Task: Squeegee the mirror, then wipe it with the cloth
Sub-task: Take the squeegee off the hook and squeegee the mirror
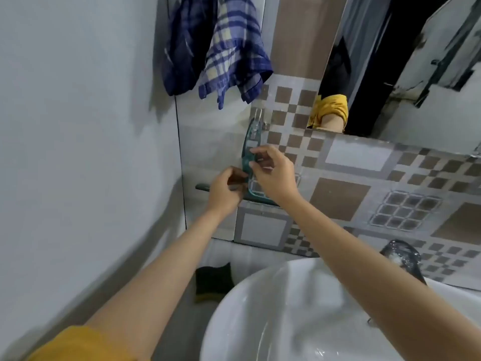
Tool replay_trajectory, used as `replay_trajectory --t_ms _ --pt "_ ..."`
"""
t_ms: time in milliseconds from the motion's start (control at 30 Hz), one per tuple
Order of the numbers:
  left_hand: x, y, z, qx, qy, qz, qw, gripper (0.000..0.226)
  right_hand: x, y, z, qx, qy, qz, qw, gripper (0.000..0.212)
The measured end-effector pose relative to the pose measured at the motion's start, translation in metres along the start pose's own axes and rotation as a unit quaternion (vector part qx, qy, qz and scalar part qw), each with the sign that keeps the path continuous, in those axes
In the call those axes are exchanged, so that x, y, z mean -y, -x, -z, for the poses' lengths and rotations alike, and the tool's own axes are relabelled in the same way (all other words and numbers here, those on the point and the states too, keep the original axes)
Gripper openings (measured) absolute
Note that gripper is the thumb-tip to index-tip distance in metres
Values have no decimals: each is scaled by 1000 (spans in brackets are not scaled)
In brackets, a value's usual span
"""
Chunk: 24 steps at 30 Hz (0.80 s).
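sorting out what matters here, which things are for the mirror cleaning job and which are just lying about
For the job:
- squeegee, teal, hanging on a wall hook, with the left hand and right hand at it
- mirror
- checked cloth hanging above

Just lying about:
- sink
- dark sponge beside the sink
- tap

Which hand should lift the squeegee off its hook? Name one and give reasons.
Right. The right hand already has its fingers on the squeegee handle, just below the hook. The left hand sits lower, near the blade end, so it is probably better for steadying.
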<state>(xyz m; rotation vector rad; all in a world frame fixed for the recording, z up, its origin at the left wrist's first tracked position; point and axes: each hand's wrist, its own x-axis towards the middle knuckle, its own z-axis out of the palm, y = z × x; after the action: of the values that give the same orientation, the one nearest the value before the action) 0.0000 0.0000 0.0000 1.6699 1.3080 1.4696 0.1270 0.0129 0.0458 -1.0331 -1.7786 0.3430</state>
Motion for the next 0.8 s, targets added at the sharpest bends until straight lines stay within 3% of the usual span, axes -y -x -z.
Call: replay_trajectory --t_ms 500,667,800 --pt "-40 17 12 -42 27 -57 997 20 40 -11 28 -31 -26 -3 999 30" --pt "-75 29 22 -50 56 -69 995 20 69 -8 58 -25 -20 56 998 30" --pt "-105 37 31 -17 49 -85 995 32 90 0 99 -22 88 159 983 30"
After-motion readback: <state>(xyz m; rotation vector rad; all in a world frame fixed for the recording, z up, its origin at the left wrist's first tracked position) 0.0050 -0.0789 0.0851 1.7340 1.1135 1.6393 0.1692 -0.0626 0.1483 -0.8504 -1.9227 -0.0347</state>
